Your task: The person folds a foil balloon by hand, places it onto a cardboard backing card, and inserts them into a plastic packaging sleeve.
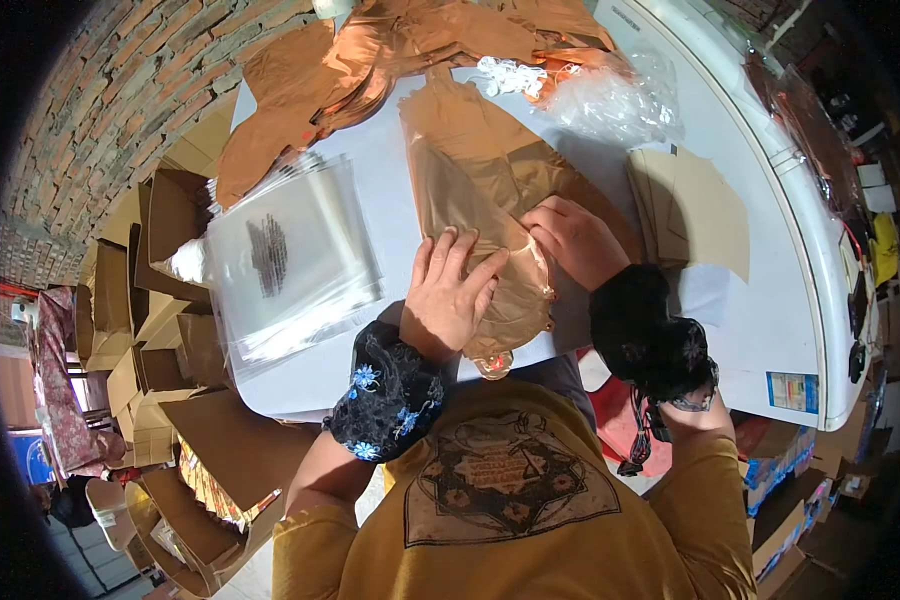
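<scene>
A flat copper-coloured foil balloon (pixel 475 130) stretches across the white tabletop (pixel 735 355), its near end close to my body. My left hand (pixel 450 298) lies on the foil with its fingers spread, pressing it against the surface. At the right edge of the foil, the curled fingers of my right hand (pixel 575 240) grip a fold of it. Below that hand the foil's edge is creased, and a small rounded tab sticks out at the near end. Dark sleeve cuffs cover both wrists.
A stack of clear plastic bags (pixel 315 235) lies on the left. Copper foil pieces (pixel 370 60) heap up at the back, with white strings (pixel 510 75) and crumpled clear plastic (pixel 610 105). Tan card sheets (pixel 705 210) sit on the right. Open cardboard boxes (pixel 175 240) stand beyond the left edge.
</scene>
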`<state>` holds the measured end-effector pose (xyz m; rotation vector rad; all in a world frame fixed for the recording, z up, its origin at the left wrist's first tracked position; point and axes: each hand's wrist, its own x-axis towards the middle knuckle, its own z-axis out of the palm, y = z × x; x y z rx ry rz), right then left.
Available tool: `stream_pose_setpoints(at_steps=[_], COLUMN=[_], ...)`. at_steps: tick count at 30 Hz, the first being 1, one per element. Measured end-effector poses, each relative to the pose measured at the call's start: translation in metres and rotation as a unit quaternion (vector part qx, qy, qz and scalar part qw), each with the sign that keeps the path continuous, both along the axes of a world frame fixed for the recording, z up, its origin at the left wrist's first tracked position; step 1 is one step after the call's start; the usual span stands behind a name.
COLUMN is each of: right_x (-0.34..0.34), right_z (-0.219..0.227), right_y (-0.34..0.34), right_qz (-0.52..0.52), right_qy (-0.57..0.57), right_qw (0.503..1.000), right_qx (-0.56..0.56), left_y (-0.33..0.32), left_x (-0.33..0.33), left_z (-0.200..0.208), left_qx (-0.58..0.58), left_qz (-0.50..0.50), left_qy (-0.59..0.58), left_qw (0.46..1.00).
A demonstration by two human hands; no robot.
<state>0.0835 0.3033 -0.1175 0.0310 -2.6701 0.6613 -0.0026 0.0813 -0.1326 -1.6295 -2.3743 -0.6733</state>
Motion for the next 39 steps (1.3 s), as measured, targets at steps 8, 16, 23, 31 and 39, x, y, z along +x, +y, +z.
stream_pose_setpoints(at_steps=[8,16,23,31,39], right_x=[0.015,0.029,0.029,0.03,0.029], right_z=[0.0,-0.004,-0.005,-0.004,-0.006], right_y=[-0.034,-0.047,-0.049,-0.047,-0.049], right_qz=[0.017,-0.001,0.005,0.002,0.008], right_qy=[0.065,0.029,0.032,0.02,0.034], right_qw=[0.996,0.994,0.991,0.991,0.986], right_qx=[0.063,0.109,0.127,0.136,0.161], left_y=[0.001,-0.001,-0.001,0.022,0.051], left_x=[0.0,0.001,-0.003,-0.059,-0.12], left_z=[-0.003,-0.001,0.002,0.009,-0.038], left_qx=[0.015,0.002,0.032,0.032,0.011], left_qz=[0.009,0.008,0.007,0.055,0.125], left_qy=[0.017,0.015,-0.004,0.009,0.082], left_qw=[1.0,1.0,0.999,0.998,0.989])
